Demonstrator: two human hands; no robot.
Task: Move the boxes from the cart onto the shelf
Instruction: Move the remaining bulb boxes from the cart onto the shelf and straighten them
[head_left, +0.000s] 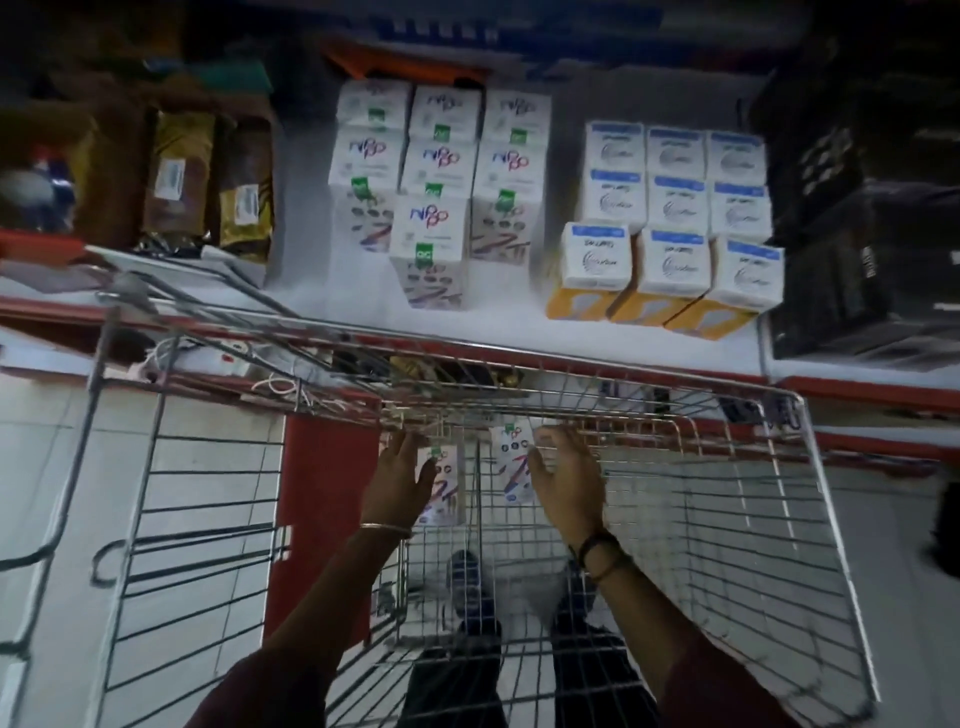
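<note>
Down by the cart's (810, 467) far edge, both hands, left (397, 480) and right (569, 480), fingers spread, each against a box.

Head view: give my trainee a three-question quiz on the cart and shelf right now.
1. True or false: both hands are down inside the cart.
2. How many boxes are visible in the cart?
3. The blue-topped boxes sit on the shelf: A) left of the white boxes, B) right of them.

Key: 1 true, left hand, right hand. 2 two: left box, right box. 3 B.
</note>
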